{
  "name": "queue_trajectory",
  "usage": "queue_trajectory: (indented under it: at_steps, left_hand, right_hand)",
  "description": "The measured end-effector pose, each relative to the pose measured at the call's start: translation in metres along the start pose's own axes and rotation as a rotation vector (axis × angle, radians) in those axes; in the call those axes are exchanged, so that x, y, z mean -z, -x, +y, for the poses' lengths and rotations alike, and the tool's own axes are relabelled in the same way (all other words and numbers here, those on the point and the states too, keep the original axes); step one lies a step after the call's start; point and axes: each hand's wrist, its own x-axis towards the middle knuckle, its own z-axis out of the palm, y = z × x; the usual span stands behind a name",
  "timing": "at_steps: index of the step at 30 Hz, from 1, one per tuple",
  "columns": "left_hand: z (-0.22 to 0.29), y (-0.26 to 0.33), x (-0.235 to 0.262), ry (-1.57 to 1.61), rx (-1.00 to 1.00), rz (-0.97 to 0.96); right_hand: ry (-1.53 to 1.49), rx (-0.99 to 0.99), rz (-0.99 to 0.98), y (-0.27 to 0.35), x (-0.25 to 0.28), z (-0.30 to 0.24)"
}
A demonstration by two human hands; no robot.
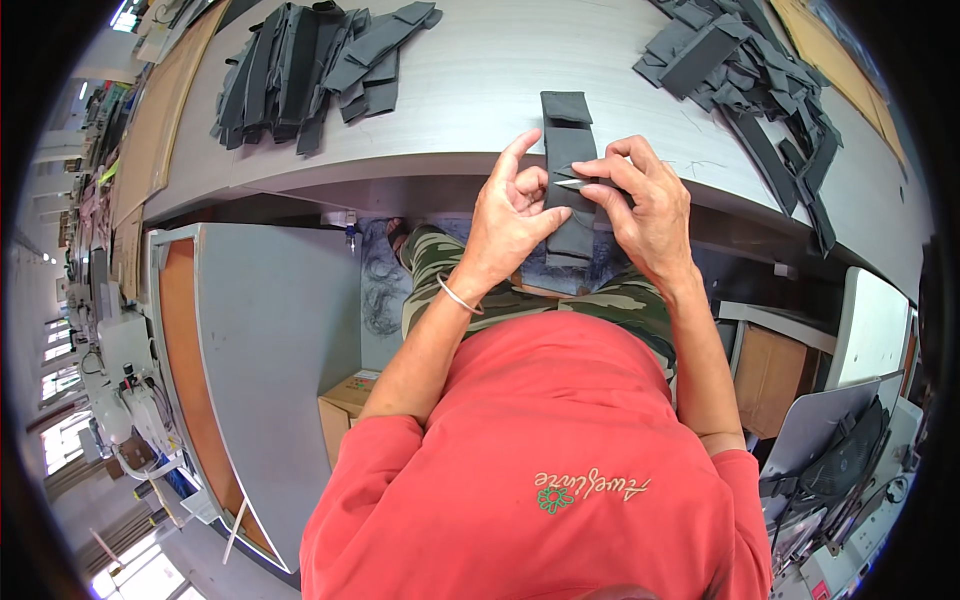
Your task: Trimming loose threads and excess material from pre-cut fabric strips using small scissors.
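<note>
A dark grey fabric strip (568, 150) lies in front of me. Its far end, with a folded flap, rests on the table, and its near end hangs past the table edge. My left hand (510, 215) grips the strip's left side, thumb on top and index finger raised off it; the curled fingers are partly hidden. In my right hand (645, 205), a small pointed metal blade (572, 184) is pinched between thumb and fingers. Its tip points left across the middle of the strip; the rest is hidden in the fingers, so its exact kind cannot be told.
A pile of dark grey strips (300, 70) lies at the far left of the pale table (480, 60). Another heap of strips (740, 70) sits at the far right, some over the edge. Below stand a grey cabinet (270, 350) on the left and a cardboard box (770, 380) on the right.
</note>
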Motion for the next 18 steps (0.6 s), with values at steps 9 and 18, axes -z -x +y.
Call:
queue_trajectory:
  at_steps: [9,18]
  left_hand:
    - [-0.001,0.0,0.002,-0.012,0.005,-0.032]
    - [0.001,0.0,0.005,0.049,0.009,0.009]
  right_hand:
    - [-0.019,0.024,0.012,0.003,-0.002,-0.001]
    - [0.039,-0.034,0.091,0.008,0.008,0.004]
